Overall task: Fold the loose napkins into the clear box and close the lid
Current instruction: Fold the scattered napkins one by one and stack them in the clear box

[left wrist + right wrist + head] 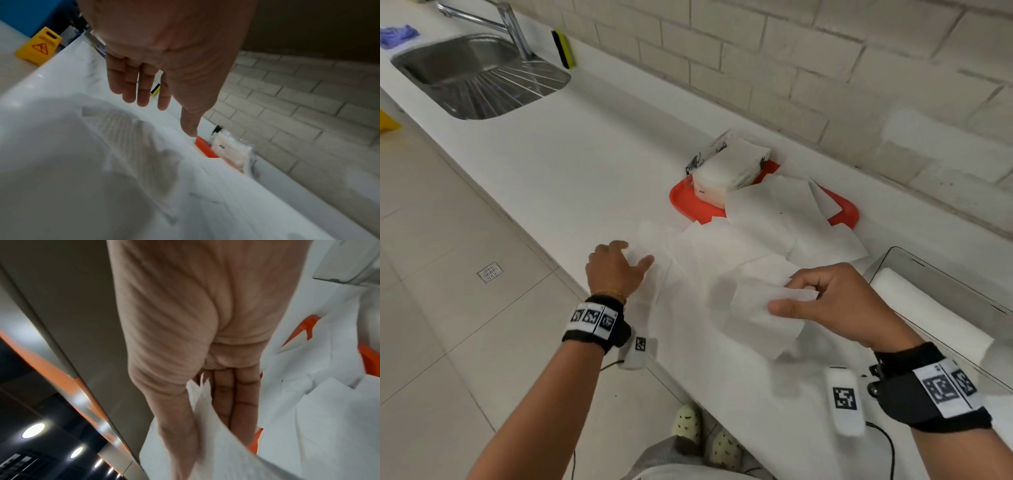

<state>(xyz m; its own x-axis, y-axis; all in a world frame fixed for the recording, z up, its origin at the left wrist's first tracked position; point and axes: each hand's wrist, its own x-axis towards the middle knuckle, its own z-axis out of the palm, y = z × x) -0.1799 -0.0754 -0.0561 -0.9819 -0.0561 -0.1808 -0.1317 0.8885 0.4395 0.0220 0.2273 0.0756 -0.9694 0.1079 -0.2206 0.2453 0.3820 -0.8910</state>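
Head view shows the right hand (835, 305) pinching a napkin (760, 308) in its grip above the bench (571, 171), left hand (616, 267) spread just beside the loose napkins (774, 226).

You face a white counter (558, 164) under a pale brick wall (825, 61); a steel sink (479, 78) sits upper left, and beige floor tiles (431, 308) fill the left side.

Matt white paper napkins (750, 246), glossy orange plastic tray (681, 195), smooth white counter (571, 164), brushed steel sink (465, 68)
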